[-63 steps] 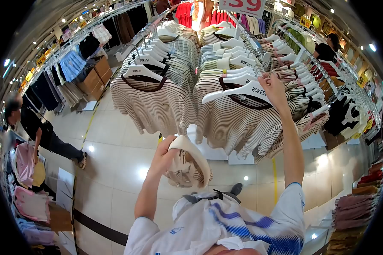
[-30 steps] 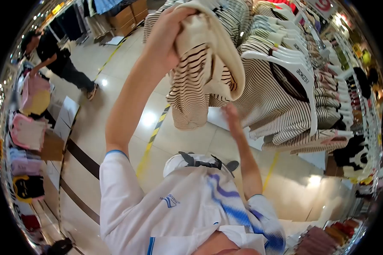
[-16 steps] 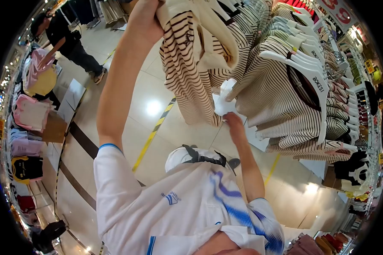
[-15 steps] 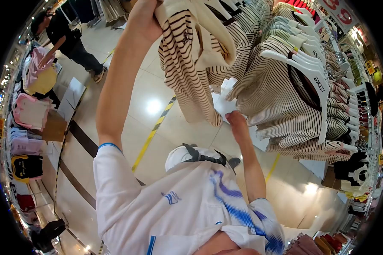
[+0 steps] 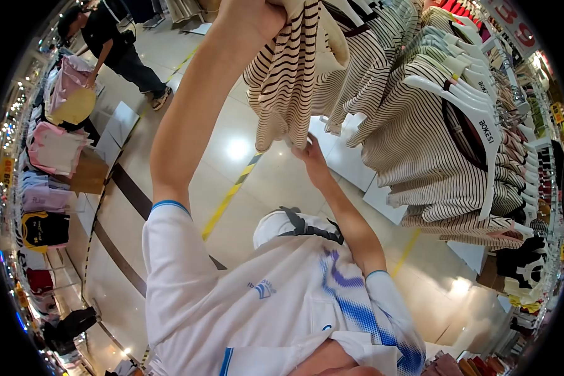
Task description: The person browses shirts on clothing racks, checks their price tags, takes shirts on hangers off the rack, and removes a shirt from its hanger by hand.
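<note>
High in the view, my left hand (image 5: 254, 22) is closed on the upper part of a cream garment with dark stripes (image 5: 288, 81), which hangs down in folds. My right hand (image 5: 308, 155) is at the garment's lower edge, its fingers pressed together against the hem; how much cloth they grip is hard to see. Just to the right, striped tops hang on a rack, the front one (image 5: 420, 138) on a white hanger (image 5: 485, 135) marked BOKESI.
At the upper left a person in black (image 5: 119, 53) stands by a rack with a pink garment (image 5: 69, 78). White boards (image 5: 348, 156) lie on the floor under the striped tops. Yellow and black tape (image 5: 232, 197) crosses the tiles. A cardboard box (image 5: 89, 170) stands at the left.
My left hand has drawn the garment off to the right in view. My right hand has moved up and left to its hem. Earlier it was at a hanger on the rack.
</note>
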Available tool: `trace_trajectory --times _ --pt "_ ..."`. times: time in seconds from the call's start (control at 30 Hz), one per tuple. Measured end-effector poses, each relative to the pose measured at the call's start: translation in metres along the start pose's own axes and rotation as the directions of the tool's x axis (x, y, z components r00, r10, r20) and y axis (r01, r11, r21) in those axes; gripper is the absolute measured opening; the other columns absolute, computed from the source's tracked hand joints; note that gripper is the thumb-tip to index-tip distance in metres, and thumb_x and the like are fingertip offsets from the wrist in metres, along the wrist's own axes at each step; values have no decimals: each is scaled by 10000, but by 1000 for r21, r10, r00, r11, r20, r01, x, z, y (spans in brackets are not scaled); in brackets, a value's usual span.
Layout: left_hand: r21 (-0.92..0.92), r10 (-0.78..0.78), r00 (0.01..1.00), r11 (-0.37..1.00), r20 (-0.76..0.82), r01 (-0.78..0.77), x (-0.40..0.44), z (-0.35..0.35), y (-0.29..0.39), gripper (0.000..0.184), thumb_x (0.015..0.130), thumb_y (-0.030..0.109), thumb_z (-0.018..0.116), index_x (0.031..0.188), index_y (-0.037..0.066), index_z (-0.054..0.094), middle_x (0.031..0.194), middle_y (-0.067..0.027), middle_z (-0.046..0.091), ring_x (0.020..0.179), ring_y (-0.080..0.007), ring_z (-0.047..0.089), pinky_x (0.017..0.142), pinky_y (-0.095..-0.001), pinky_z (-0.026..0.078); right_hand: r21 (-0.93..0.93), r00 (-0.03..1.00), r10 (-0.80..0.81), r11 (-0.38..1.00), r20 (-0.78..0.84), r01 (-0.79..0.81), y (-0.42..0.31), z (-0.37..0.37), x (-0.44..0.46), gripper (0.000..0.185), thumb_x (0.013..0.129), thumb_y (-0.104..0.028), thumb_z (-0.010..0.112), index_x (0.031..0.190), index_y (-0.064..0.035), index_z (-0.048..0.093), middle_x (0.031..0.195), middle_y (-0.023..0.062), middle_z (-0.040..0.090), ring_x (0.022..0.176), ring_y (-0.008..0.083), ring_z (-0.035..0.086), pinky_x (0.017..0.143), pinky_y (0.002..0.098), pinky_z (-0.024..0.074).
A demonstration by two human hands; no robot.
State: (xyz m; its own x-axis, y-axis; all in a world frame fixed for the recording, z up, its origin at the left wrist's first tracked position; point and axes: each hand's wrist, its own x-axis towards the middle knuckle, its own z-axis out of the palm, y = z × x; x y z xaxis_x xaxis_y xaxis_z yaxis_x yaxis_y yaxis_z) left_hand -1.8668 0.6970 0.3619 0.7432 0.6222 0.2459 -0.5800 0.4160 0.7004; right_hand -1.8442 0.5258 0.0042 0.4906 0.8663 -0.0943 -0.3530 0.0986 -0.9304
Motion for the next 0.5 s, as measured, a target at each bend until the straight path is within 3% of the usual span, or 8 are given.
trace_trajectory --times 0.07,0.13,0.17,0.2,0.3,0.37,0.43,0.5 --pt "-4 -14 1000 1000 -5 14 0 -3 5 149 929 164 456 855 64 539 747 -61 590 669 -195 605 615 -342 539 -3 991 -110 994 -83 110 -10 1 6 618 898 -308 644 1362 -16 359 1136 79 585 1017 118 534 899 272 413" --pt "49 35 998 998 -57 -32 2 -8 11 137 929 162 463 861 73 542 749 -61 592 671 -198 607 613 -346 540 -18 996 74 997 -50 -75 -16 -20 7 373 919 -286 622 1174 -19 568 963 13 648 860 69 575 758 237 447" --pt "67 66 990 996 -123 -58 4 -14 15 127 928 164 474 866 81 549 747 -61 593 670 -203 607 606 -352 539 68 994 -82 994 -66 87 -37 -15 -3 247 939 -266 595 989 -34 662 839 -29 660 731 39 573 662 212 442" --pt "57 83 988 995 -129 -76 9 -23 21 137 924 163 486 860 64 556 734 -72 596 646 -209 606 587 -348 542 48 998 -44 998 -37 46 -51 -27 -8 257 948 -270 581 998 -30 658 859 -11 665 735 42 569 672 211 442" --pt "148 95 987 986 -127 -76 20 -50 35 151 911 140 490 854 21 565 728 -107 622 625 -230 624 554 -346 548 301 999 42 953 -29 -31 -93 -50 -31 275 950 -253 570 1110 -32 605 992 31 667 788 76 610 710 219 477" --pt "172 105 989 981 -105 -86 32 -80 42 136 908 122 488 864 19 565 743 -112 627 649 -233 635 583 -350 556 297 997 -26 955 70 4 -114 -88 -39 334 971 -238 499 1205 -3 544 1124 89 637 924 159 647 812 279 534" --pt "157 106 991 983 -77 -93 32 -90 43 130 908 119 489 874 17 562 757 -112 626 665 -231 638 599 -353 561 496 985 -124 867 117 50 -141 -116 -61 433 966 -338 493 1276 -34 495 1177 93 615 1017 192 621 880 295 507" --pt "141 162 972 980 -168 -138 25 -80 47 108 905 110 502 898 16 554 799 -104 621 705 -227 641 623 -360 569 579 952 -296 765 -76 283 -131 -156 -75 491 971 -379 454 1317 -30 465 1194 120 609 1097 241 591 929 352 498"
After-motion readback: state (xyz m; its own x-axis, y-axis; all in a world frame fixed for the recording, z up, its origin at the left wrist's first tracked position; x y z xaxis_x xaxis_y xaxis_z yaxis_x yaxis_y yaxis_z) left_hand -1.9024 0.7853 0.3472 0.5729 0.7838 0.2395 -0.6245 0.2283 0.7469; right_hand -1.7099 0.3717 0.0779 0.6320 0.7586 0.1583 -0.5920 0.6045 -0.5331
